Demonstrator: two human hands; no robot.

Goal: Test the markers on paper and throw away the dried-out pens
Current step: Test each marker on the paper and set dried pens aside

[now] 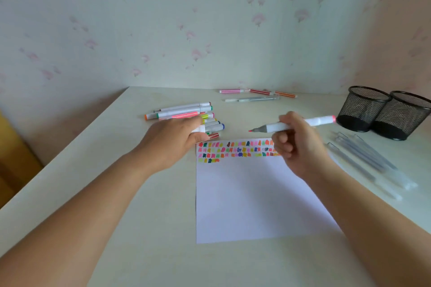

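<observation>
Uncapped white marker (320, 121), pink tip

The surface (140, 228) is off-white and set into a wall corner. A white sheet of paper (251, 198) lies flat near its centre, with rows of coloured swatches along the far edge. A cluster of markers (182, 112) lies just left of the sheet's far corner. 3 thin coloured pens (260, 92) and 1 clear pen (251, 99) lie near the back wall. 2 black mesh pots (363, 109) stand touching at the right rear. A group of translucent pens (363, 161) lies right of the sheet.
</observation>
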